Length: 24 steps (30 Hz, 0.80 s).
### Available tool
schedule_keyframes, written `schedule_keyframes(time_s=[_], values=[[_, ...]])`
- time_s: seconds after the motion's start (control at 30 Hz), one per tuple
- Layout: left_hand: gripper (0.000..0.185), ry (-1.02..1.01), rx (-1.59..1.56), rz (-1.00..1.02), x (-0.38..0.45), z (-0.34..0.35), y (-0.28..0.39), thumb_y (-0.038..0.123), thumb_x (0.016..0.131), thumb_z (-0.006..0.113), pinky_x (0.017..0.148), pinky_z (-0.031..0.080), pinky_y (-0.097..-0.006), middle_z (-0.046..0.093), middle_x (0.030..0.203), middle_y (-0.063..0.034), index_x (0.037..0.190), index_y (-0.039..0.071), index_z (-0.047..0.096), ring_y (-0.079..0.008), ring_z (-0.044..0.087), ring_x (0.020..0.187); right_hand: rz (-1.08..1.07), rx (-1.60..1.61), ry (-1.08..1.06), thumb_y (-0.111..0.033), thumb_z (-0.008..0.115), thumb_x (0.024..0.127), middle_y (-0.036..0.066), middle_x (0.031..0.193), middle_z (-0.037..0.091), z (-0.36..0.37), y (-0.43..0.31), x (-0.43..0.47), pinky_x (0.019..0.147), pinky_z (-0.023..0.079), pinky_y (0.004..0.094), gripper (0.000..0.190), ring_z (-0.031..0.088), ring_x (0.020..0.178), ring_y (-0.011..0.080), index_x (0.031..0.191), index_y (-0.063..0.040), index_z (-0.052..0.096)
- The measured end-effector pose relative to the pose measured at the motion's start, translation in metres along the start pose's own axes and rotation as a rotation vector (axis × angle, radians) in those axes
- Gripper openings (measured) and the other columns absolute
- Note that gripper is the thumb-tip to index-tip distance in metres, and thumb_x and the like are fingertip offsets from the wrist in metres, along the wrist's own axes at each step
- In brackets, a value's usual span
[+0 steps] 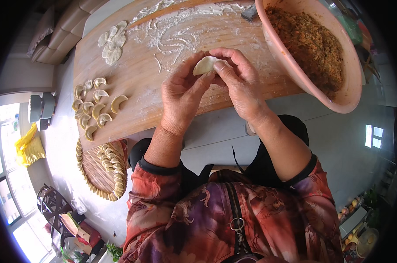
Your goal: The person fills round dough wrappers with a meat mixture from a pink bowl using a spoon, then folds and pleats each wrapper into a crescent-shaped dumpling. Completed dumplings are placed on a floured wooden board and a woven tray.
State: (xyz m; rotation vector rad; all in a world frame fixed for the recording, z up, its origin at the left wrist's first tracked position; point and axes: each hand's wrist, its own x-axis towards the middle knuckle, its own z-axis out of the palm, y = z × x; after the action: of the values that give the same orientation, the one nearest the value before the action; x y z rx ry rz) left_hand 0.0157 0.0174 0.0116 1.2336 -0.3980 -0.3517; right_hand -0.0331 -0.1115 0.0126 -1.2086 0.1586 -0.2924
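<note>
My left hand (182, 95) and my right hand (243, 82) meet over a floured wooden board and hold one folded dumpling (205, 65) between them. Both thumbs press along its edge; the fingers behind it are partly hidden. At the upper right stands a large pink basin (284, 65) holding minced filling (310, 49) with orange bits. Several flat dough wrappers (114, 44) lie overlapping at the board's far left. Nearer on the left, several crescent-shaped dumplings (98, 111) rest on the wooden board (142, 82).
Below the board's left corner, a round woven tray (96, 164) bears rows of dumplings. Loose flour (172, 39) covers the far middle of the board. A brown sofa (65, 29), a yellow plastic bag (30, 148) and a dark chair (52, 203) stand around on the tiled floor (205, 131).
</note>
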Motion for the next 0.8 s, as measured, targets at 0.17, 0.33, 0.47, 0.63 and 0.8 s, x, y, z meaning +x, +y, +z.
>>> schedule_keyframes(time_s=[0.17,0.33,0.47,0.63,0.8], values=[[0.036,0.003,-0.112,-0.061,-0.001,-0.011,0.0,-0.004,0.092,0.066,0.093,0.052,-0.0286,0.066,0.117,-0.0104,0.127,-0.006,0.058,-0.0166,0.063,0.107,0.033,0.039,-0.016,-0.007,0.057,0.099,0.008,0.099,0.066,-0.001,-0.004,0.003,0.075,0.06,0.0257,0.017,0.067,0.087,0.0136,0.114,0.001,0.061],[0.036,0.015,-0.053,-0.058,-0.004,-0.011,0.004,-0.006,0.09,0.066,0.092,0.052,-0.0268,0.067,0.114,-0.0095,0.125,-0.006,0.059,-0.015,0.064,0.105,-0.388,-0.556,0.032,-0.003,0.064,0.093,0.006,0.09,0.066,-0.01,0.0,0.008,0.063,0.052,0.0241,0.01,0.063,0.073,0.011,0.102,-0.002,0.066],[0.036,0.015,-0.036,-0.074,-0.008,-0.012,0.003,-0.006,0.09,0.066,0.092,0.052,-0.0261,0.067,0.113,-0.0093,0.126,-0.006,0.059,-0.0148,0.064,0.104,-0.489,-0.641,0.006,-0.001,0.065,0.09,0.008,0.087,0.065,-0.011,0.0,0.007,0.062,0.049,0.0266,0.007,0.062,0.072,0.0133,0.098,-0.001,0.066],[0.038,0.033,-0.076,-0.094,-0.01,-0.014,0.004,-0.004,0.09,0.067,0.091,0.053,-0.0267,0.068,0.111,-0.01,0.127,-0.006,0.058,-0.0154,0.066,0.101,-0.426,-0.615,0.03,-0.003,0.063,0.093,0.009,0.082,0.064,-0.008,0.0,0.006,0.063,0.049,0.0274,0.005,0.059,0.069,0.0137,0.096,0.0,0.064],[0.039,0.07,-0.061,-0.098,-0.01,-0.018,0.012,-0.002,0.09,0.067,0.088,0.055,-0.0291,0.07,0.107,-0.0117,0.128,-0.006,0.057,-0.0177,0.067,0.098,-0.22,-0.502,0.011,-0.005,0.062,0.094,0.009,0.078,0.062,-0.004,-0.007,0.004,0.063,0.048,0.0282,0.007,0.057,0.067,0.0134,0.096,0.001,0.063]])
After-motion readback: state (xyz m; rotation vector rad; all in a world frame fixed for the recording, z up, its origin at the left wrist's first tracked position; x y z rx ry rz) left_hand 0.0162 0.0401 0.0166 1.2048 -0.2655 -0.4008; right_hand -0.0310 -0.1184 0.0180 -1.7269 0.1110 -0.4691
